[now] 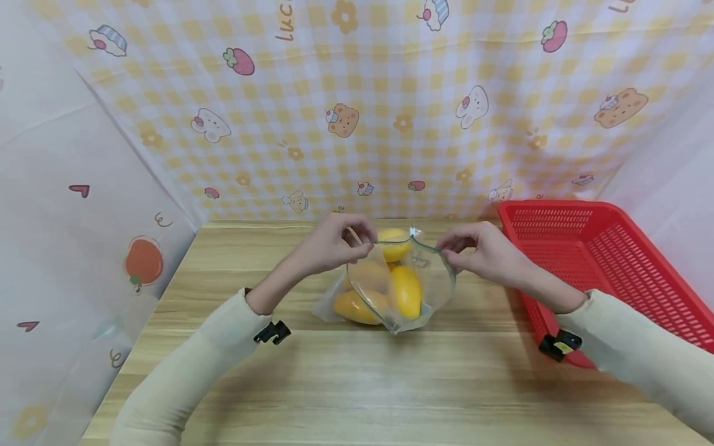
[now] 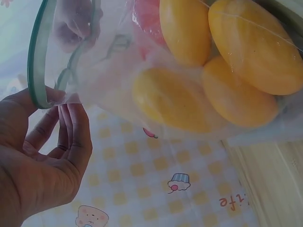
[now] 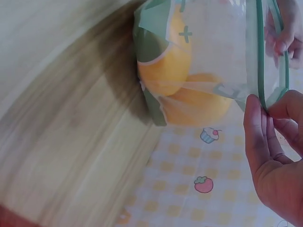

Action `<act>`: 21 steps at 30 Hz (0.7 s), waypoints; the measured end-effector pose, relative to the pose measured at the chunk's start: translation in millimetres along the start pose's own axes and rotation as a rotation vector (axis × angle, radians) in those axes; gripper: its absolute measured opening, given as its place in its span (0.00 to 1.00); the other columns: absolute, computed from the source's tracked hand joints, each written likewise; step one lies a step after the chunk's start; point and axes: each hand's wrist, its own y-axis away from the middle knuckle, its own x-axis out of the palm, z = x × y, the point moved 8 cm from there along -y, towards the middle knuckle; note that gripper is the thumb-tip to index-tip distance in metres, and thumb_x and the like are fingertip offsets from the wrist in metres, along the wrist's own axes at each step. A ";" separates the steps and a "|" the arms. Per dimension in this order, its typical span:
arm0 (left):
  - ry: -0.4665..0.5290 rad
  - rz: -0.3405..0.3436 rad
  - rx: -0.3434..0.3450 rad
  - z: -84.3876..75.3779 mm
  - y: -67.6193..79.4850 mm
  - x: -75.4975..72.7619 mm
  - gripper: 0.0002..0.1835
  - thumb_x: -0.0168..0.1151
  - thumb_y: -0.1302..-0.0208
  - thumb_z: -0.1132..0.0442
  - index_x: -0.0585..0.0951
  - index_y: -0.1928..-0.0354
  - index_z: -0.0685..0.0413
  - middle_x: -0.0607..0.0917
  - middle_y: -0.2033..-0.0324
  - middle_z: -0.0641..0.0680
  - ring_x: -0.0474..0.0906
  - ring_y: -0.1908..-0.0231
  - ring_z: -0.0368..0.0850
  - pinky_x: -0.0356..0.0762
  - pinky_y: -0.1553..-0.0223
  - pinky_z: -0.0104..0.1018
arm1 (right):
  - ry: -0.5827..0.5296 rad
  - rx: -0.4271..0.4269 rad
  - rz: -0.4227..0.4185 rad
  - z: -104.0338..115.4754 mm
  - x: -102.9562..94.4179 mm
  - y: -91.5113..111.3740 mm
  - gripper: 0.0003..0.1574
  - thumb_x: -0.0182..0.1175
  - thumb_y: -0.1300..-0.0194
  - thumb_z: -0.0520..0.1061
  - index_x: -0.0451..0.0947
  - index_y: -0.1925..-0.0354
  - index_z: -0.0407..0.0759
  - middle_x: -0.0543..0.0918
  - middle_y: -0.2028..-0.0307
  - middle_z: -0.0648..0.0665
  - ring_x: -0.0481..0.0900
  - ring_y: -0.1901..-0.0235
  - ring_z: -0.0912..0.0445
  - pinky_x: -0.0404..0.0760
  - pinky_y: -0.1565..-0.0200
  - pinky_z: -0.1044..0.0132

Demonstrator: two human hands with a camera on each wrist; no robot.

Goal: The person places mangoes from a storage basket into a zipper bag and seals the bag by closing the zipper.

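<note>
A clear zip bag (image 1: 437,288) with a green-edged mouth stands on the table, holding several yellow mangoes (image 1: 406,292). Its mouth gapes toward the head camera. My left hand (image 1: 340,244) pinches the left part of the rim between thumb and fingers. On the opposite side, my right hand (image 1: 481,251) pinches the rim the same way. In the left wrist view the mangoes (image 2: 255,45) lie bunched in the bag, beyond the left hand (image 2: 47,151). The right wrist view shows the right hand (image 3: 277,146) at the green zip strip (image 3: 261,52), with green printing on the bag's side.
A red plastic basket (image 1: 619,248) with slotted walls sits at the right of the wooden table (image 1: 312,384), partly behind the right forearm. A checked curtain (image 1: 390,80) hangs along the table's back edge, and a white one (image 1: 83,241) on the left.
</note>
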 end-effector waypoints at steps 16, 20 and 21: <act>0.091 -0.023 -0.053 -1.3 19.3 8.3 0.06 0.63 0.36 0.76 0.82 0.58 0.66 0.82 0.65 0.57 0.83 0.71 0.54 0.86 0.70 0.46 | 0.140 -0.070 -0.021 12.9 -12.4 -25.3 0.07 0.66 0.36 0.31 0.87 0.60 0.38 0.87 0.70 0.47 0.84 0.71 0.55 0.84 0.71 0.67; 0.073 -0.044 -0.052 -2.8 24.7 11.5 0.07 0.64 0.38 0.76 0.83 0.58 0.64 0.84 0.63 0.55 0.83 0.69 0.53 0.86 0.67 0.46 | 0.146 -0.092 -0.016 14.6 -14.2 -32.4 0.07 0.66 0.36 0.31 0.87 0.60 0.37 0.87 0.70 0.48 0.84 0.71 0.54 0.83 0.70 0.69; 0.066 -0.048 -0.050 -3.3 26.1 12.7 0.08 0.64 0.38 0.76 0.83 0.58 0.63 0.84 0.63 0.54 0.83 0.69 0.52 0.86 0.66 0.45 | 0.148 -0.096 -0.017 15.0 -14.7 -34.2 0.07 0.66 0.36 0.31 0.87 0.60 0.37 0.87 0.69 0.47 0.84 0.70 0.54 0.83 0.70 0.70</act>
